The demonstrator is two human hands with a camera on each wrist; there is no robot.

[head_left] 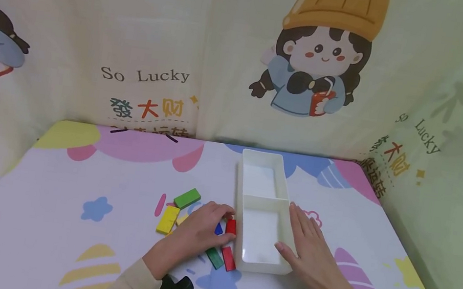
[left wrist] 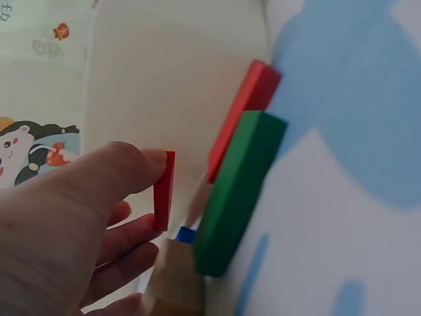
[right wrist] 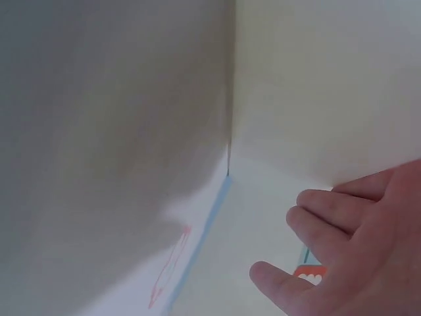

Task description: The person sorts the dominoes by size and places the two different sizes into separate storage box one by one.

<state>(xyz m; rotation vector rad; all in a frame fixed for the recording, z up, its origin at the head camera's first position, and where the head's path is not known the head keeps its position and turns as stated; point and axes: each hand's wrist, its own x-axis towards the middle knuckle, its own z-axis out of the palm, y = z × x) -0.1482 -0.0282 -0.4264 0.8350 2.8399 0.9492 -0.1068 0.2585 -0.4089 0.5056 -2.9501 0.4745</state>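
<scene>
Between thumb and fingertips, my left hand (head_left: 197, 231) pinches a red block (head_left: 231, 226), close to the left wall of a white two-compartment box (head_left: 264, 268). The left wrist view shows the held red block (left wrist: 164, 192) at the thumb tip. Below it lie another red block (head_left: 228, 258) and a dark green block (head_left: 214, 258). A blue block (head_left: 218, 229) is partly hidden by the left hand; a plain wooden block (left wrist: 174, 280) shows in the left wrist view. My right hand (head_left: 314, 260) lies along the box's right side, fingers straight and thumb over the rim.
Left of the left hand are a yellow block (head_left: 168, 220) and a light green block (head_left: 187, 198). A patterned cloth (head_left: 45, 207) covers the table. Printed curtains (head_left: 226, 55) stand behind and at both sides.
</scene>
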